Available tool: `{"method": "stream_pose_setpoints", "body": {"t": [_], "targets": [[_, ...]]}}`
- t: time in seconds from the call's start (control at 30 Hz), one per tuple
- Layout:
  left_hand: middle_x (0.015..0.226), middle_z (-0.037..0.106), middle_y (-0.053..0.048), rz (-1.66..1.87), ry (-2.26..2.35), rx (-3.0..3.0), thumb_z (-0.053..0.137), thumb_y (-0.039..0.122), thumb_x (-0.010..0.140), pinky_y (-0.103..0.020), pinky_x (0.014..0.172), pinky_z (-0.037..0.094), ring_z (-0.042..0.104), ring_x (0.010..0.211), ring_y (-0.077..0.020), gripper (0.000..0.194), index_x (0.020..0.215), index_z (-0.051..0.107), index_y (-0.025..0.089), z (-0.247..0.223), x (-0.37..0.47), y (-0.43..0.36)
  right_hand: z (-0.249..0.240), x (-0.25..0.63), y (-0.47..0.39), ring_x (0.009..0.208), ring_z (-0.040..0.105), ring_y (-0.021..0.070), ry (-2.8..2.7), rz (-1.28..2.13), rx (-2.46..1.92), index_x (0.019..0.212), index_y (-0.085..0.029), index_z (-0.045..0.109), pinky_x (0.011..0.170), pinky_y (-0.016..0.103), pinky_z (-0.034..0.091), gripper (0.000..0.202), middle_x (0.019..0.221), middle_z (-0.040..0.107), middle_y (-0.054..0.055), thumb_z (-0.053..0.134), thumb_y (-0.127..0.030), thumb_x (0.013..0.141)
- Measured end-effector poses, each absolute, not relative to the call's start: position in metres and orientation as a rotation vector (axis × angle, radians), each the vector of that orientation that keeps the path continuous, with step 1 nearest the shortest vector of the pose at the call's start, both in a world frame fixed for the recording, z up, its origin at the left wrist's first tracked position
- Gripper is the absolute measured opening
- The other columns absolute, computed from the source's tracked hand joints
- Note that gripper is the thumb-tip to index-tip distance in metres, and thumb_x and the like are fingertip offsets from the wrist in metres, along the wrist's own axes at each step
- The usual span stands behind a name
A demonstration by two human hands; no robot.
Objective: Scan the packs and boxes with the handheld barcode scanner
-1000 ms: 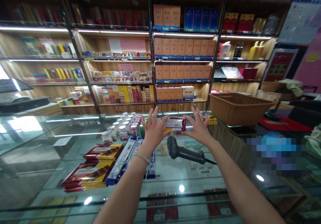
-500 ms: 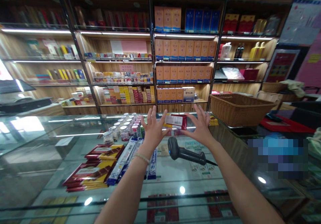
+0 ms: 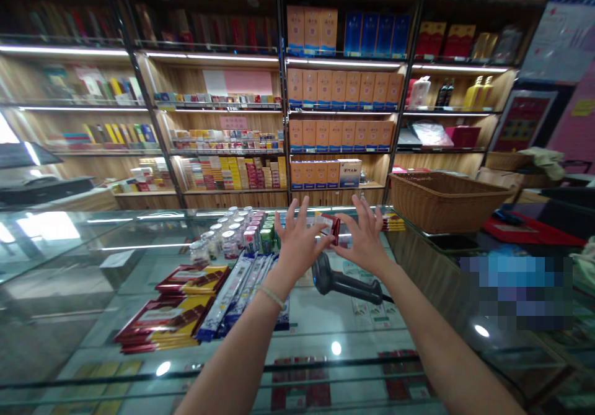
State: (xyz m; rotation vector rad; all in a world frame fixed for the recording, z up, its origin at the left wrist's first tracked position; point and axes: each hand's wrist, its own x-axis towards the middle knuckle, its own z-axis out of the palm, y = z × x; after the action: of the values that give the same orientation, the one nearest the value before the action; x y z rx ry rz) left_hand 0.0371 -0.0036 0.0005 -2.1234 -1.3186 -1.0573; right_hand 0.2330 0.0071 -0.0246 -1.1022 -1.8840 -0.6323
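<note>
Between my two hands is a small red and yellow packet [image 3: 329, 226], tilted, with a white label facing me. My left hand [image 3: 298, 241] pinches its left side between thumb and finger, the other fingers raised. At its right edge my right hand [image 3: 363, 235] holds it the same way, fingers spread upward. Just below lies a black handheld scanner [image 3: 346, 283] on the glass counter. To the left are blue and white long packets [image 3: 232, 294], stacked red and yellow packets [image 3: 170, 322] and lidded jars [image 3: 229, 241].
A wicker basket [image 3: 446, 204] stands at the right on the glass counter [image 3: 325, 328]. More yellow and red packets [image 3: 393, 223] lie beside it. Shelves of boxes [image 3: 344, 90] rise behind. A blurred patch covers the right side.
My hands have come closer together, my left hand moving right and my right hand slightly left. The packet has turned and shows less of its label side.
</note>
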Motion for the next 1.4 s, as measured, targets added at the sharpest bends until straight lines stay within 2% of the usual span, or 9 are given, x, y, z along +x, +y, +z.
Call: {"method": "stream_pose_setpoints", "body": {"t": [0.3,0.47,0.67,0.9,1.0,1.13,1.27,1.4], "targets": [[0.168,0.034,-0.005,-1.1,-1.398,-2.128,0.075,0.055,0.082,-0.074,0.121,0.001,0.021,0.157,-0.0411,0.025,0.093,0.082,0.033,0.008,0.04,-0.012,-0.025,0.217,0.004,0.157,0.015,0.0382,-1.904,-0.627,-1.09,0.132,-0.024,0.058,0.123,0.065,0.013,0.051,0.171,0.016,0.016,0.068,-0.042,0.085],[0.166,0.039,-0.002,-1.135,-1.439,-2.115,0.077,0.047,0.081,-0.074,0.122,0.001,0.025,0.155,-0.0407,0.016,0.083,0.081,0.033,0.009,0.042,-0.014,-0.026,0.211,0.003,0.157,0.015,0.0382,-1.932,-0.659,-1.093,0.135,-0.024,0.057,0.123,0.065,0.012,0.054,0.171,0.016,0.016,0.068,-0.042,0.085],[0.161,0.047,0.0,-1.181,-1.47,-2.089,0.074,0.037,0.083,-0.073,0.123,0.003,0.032,0.152,-0.0388,0.009,0.079,0.081,0.032,0.009,0.047,-0.017,-0.025,0.208,0.002,0.158,0.014,0.0374,-1.942,-0.672,-1.094,0.137,-0.025,0.056,0.124,0.064,0.01,0.057,0.171,0.018,0.014,0.069,-0.042,0.084],[0.163,0.044,-0.001,-1.248,-1.478,-2.067,0.069,0.034,0.086,-0.074,0.121,0.008,0.03,0.153,-0.0375,0.015,0.077,0.08,0.029,0.005,0.048,-0.014,-0.025,0.206,0.003,0.158,0.011,0.0397,-1.9,-0.659,-1.106,0.139,-0.028,0.056,0.124,0.064,0.009,0.06,0.172,0.015,0.012,0.07,-0.047,0.084],[0.163,0.043,0.0,-1.264,-1.476,-2.059,0.067,0.035,0.088,-0.072,0.121,0.009,0.028,0.154,-0.0368,0.017,0.079,0.08,0.03,0.002,0.047,-0.012,-0.026,0.209,0.004,0.158,0.012,0.0396,-1.886,-0.666,-1.136,0.144,-0.028,0.051,0.123,0.065,0.011,0.066,0.171,0.016,0.014,0.07,-0.05,0.084],[0.164,0.041,0.0,-1.283,-1.482,-2.034,0.065,0.037,0.089,-0.072,0.121,0.011,0.025,0.156,-0.0374,0.019,0.08,0.081,0.03,0.003,0.045,-0.01,-0.032,0.22,0.012,0.157,0.015,0.0377,-1.837,-0.703,-1.156,0.148,-0.024,0.044,0.123,0.065,0.012,0.074,0.169,0.021,0.019,0.069,-0.053,0.086],[0.164,0.042,-0.001,-1.302,-1.463,-2.018,0.064,0.039,0.09,-0.073,0.12,0.011,0.025,0.155,-0.0389,0.023,0.078,0.081,0.029,0.004,0.044,-0.009,-0.042,0.236,0.023,0.156,0.017,0.0387,-1.801,-0.69,-1.238,0.142,-0.021,0.046,0.121,0.066,0.012,0.075,0.165,0.027,0.022,0.074,-0.056,0.082],[0.164,0.042,-0.002,-1.308,-1.461,-2.008,0.063,0.04,0.091,-0.074,0.119,0.01,0.026,0.155,-0.0394,0.024,0.078,0.081,0.029,0.003,0.044,-0.008,-0.051,0.245,0.032,0.156,0.018,0.0385,-1.787,-0.669,-1.289,0.134,-0.021,0.051,0.121,0.065,0.014,0.069,0.165,0.028,0.022,0.078,-0.054,0.08]]}}
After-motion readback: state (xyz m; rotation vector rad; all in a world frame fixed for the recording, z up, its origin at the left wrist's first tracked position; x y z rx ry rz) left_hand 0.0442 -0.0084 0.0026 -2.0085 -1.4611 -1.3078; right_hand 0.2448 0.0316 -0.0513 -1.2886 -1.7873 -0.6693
